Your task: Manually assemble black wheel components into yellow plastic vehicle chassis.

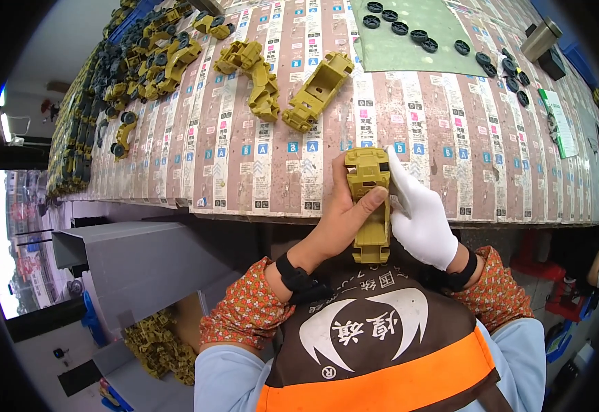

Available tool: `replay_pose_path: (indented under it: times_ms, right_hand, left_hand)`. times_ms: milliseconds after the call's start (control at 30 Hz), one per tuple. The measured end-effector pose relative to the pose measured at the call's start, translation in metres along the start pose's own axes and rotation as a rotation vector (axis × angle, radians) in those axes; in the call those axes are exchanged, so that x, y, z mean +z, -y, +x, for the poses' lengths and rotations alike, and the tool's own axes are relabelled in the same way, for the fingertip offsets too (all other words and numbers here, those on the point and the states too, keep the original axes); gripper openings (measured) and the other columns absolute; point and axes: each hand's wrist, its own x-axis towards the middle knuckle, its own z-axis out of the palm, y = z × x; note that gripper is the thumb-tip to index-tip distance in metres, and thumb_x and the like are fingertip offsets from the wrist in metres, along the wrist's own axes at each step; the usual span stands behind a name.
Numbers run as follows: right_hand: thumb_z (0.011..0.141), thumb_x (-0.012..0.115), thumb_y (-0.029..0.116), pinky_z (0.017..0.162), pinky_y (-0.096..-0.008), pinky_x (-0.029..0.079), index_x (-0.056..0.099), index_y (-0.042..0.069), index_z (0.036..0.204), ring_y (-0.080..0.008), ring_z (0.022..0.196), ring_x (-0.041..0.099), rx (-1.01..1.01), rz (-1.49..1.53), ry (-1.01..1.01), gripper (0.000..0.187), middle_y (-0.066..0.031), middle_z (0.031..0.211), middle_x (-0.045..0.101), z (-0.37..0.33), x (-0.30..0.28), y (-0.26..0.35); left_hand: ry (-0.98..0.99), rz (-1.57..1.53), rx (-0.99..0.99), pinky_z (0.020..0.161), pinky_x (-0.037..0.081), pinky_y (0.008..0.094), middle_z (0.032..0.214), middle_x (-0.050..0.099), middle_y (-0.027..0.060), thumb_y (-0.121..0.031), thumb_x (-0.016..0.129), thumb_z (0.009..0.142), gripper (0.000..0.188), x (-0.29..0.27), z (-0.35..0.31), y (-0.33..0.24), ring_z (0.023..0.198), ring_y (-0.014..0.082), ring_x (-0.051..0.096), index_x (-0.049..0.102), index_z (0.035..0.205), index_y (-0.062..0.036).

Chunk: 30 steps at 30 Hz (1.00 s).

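Near the table's front edge, my bare left hand [334, 223] grips a mustard-yellow plastic toy vehicle body [371, 233], its thumb lying across the top. The body points away from me, lengthwise. My right hand [423, 223], in a white glove, presses along the body's right side with its fingers stretched forward. Anything between glove and body is hidden from view. Beyond my hands, one yellow vehicle body [320, 89] lies tilted on the table, with its hollow side showing. Beside it is a bent row of yellow vehicle parts [262, 86].
A heap of yellow-and-black toy vehicles [145, 72] covers the table's left. Several black wheels [399, 28] lie on a green mat [437, 55] and right of it. A metal cylinder [541, 39] stands far right. Below left, a grey bin [152, 264] adjoins a box of yellow parts [159, 343].
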Motion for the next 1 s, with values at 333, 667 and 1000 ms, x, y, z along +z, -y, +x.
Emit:
replay_pose_path:
  times_ms: [333, 667, 1000]
  right_hand:
    - [0.091, 0.061, 0.003, 0.097, -0.0303, 0.054, 0.070, 0.002, 0.129, -0.0169, 0.107, 0.071, 0.114, 0.048, 0.087, 0.039, -0.0133, 0.115, 0.076, 0.060, -0.074, 0.009]
    - [0.091, 0.063, 0.024, 0.093, -0.0408, 0.055, 0.077, 0.011, 0.109, -0.0349, 0.105, 0.070, 0.151, -0.961, -0.456, 0.026, -0.0169, 0.111, 0.074, 0.259, -0.255, -0.101]
    - [0.083, 0.073, 0.019, 0.088, -0.0449, 0.055, 0.069, 0.001, 0.103, -0.0413, 0.099, 0.069, 0.088, -1.045, -0.375, 0.027, -0.0235, 0.101, 0.072, 0.256, -0.191, -0.069]
  left_hand:
    - [-0.046, -0.287, -0.234, 0.079, 0.062, 0.0363, 0.121, 0.059, 0.0103, -0.022, 0.071, 0.098, 0.070, -0.012, 0.009, -0.047, 0.098, 0.0224, 0.070, 0.023, 0.148, -0.0130]
    - [-0.123, -0.531, -0.272, 0.068, 0.063, 0.0360, 0.108, 0.064, 0.0113, -0.021, 0.070, 0.099, 0.047, -0.034, 0.009, -0.043, 0.093, 0.0241, 0.072, 0.042, 0.136, -0.0097]
    - [-0.160, -0.541, -0.221, 0.076, 0.062, 0.0376, 0.116, 0.059, 0.0081, -0.018, 0.067, 0.100, 0.051, -0.034, 0.019, -0.040, 0.099, 0.0241, 0.070, 0.040, 0.143, -0.0115]
